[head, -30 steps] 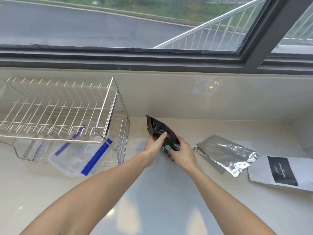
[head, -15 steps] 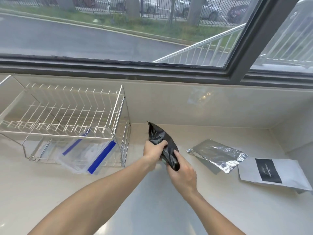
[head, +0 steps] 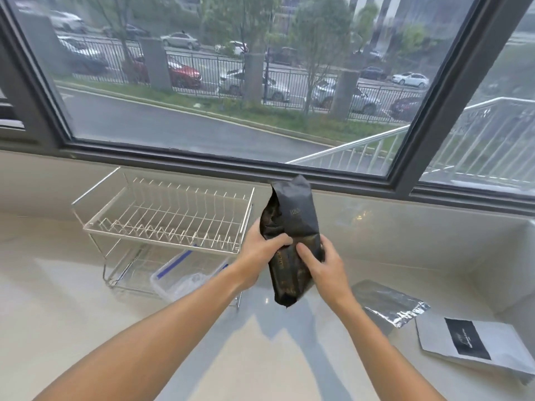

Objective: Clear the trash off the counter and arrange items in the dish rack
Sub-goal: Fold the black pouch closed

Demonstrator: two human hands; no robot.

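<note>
- While my left hand [head: 262, 256] and right hand [head: 321, 266] clamp the black pouch [head: 291, 241] above the surface [head: 260, 357], it may slip.
- Crumpling it could spill leftovers.
- Foil pouch [head: 388, 302] still waits.

A wide dark-framed window [head: 428, 117] runs the length of the wall. Beyond its glass, a wet grey asphalt road [head: 173, 128] passes closest to the window, edged on its far side by a strip of green grass [head: 260, 114]. Behind the grass stands a black metal railing fence [head: 289, 91] with grey concrete pillars [head: 155, 65], and parked cars [head: 185, 75] line up behind that fence. A white metal stair railing [head: 477, 134] rises outside the window's right panes.
</note>
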